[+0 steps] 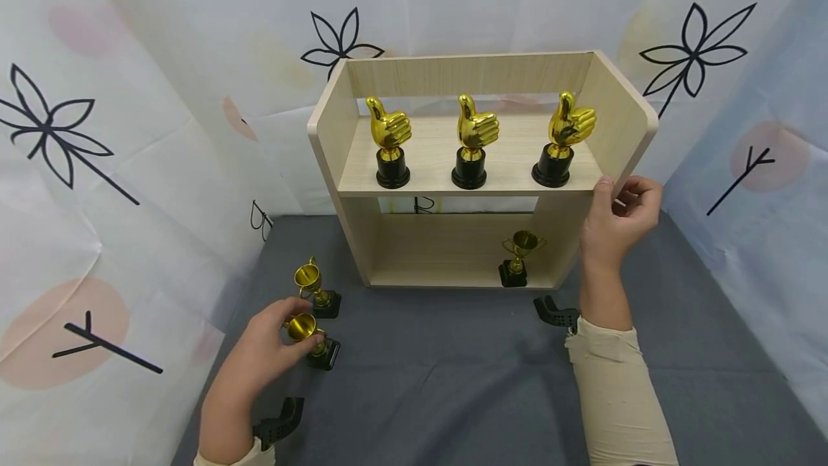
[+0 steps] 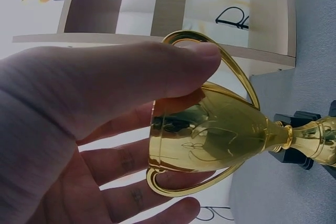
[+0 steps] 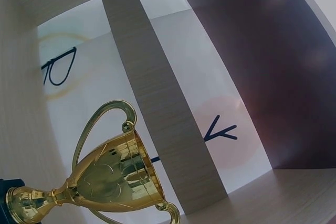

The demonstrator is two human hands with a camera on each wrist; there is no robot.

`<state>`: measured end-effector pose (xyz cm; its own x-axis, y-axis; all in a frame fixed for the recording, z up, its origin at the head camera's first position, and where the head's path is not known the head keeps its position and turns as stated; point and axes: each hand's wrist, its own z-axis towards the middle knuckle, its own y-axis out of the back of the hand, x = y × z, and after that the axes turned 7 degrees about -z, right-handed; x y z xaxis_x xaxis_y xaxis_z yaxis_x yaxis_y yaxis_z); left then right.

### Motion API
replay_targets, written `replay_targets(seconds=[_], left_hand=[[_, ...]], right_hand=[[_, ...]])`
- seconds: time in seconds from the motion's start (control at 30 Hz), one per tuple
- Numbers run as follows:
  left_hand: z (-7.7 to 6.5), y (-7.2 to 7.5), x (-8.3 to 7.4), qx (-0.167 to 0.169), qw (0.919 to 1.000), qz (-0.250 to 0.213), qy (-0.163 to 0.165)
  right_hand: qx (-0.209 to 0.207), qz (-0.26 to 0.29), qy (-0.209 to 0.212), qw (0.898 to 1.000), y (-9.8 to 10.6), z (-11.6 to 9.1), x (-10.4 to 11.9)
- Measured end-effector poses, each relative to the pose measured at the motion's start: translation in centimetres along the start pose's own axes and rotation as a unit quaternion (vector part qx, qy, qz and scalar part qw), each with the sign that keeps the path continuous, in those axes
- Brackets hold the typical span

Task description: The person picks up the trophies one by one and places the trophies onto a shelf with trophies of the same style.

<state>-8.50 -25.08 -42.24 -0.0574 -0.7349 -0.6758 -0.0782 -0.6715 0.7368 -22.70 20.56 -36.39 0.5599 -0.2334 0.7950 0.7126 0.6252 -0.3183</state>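
My left hand (image 1: 268,344) has its thumb and fingers around the bowl of a small gold trophy cup (image 2: 210,135). The cup's black base (image 1: 323,355) is at the grey tabletop, and my thumb lies across one of its handles in the left wrist view. A second gold trophy cup (image 1: 309,277) stands just behind it. On the right, my right hand (image 1: 617,225) grips the front edge of the wooden shelf's (image 1: 627,121) right side panel. Inside the lower compartment, near that panel, stands another gold trophy cup (image 3: 113,177).
Three gold thumbs-up trophies on black bases, left (image 1: 390,135), middle (image 1: 475,135) and right (image 1: 566,131), stand in a row on the upper shelf. Patterned white cloth (image 1: 194,164) hangs behind and at the sides. Grey cloth (image 1: 440,380) covers the table.
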Motion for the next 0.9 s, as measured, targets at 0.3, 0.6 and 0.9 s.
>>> replay_targets(seconds=[0.3, 0.6, 0.9], left_hand=[[0.2, -0.2, 0.3, -0.007, 0.9999, -0.006, -0.008], [0.1, -0.6, 0.8, -0.027, 0.9994, -0.016, -0.018], [0.0, -0.9, 1.3, -0.051, 0.9981, -0.023, -0.024]], right_hand=[[0.001, 0.0, -0.007, 1.0, 0.0, -0.2, 0.1], [-0.004, 0.0, -0.006, 1.0, 0.0, -0.1, 0.1], [-0.002, 0.0, -0.003, 1.0, -0.1, 0.0, 0.0]])
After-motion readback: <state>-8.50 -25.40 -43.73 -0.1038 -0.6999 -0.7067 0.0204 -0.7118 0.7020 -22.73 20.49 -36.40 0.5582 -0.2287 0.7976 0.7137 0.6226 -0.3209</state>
